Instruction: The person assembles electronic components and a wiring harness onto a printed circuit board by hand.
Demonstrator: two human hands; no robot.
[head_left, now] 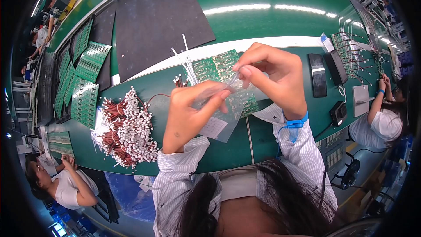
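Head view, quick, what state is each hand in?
Left hand: closed, holding a clear plastic bag.
Right hand: closed, pinching the bag's edge.

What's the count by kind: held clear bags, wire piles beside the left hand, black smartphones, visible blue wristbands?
Clear plastic bag, between left hand and right hand: 1
Pile of white-tipped wires: 1
Black smartphone: 1
Blue wristbands, on the right wrist and the right-side co-worker: 2
Total: 5

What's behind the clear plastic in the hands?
Through the clear plastic: part of a green circuit-board panel, with green bench top lower down. The left hand and right hand cover other panel areas, which can't be seen.
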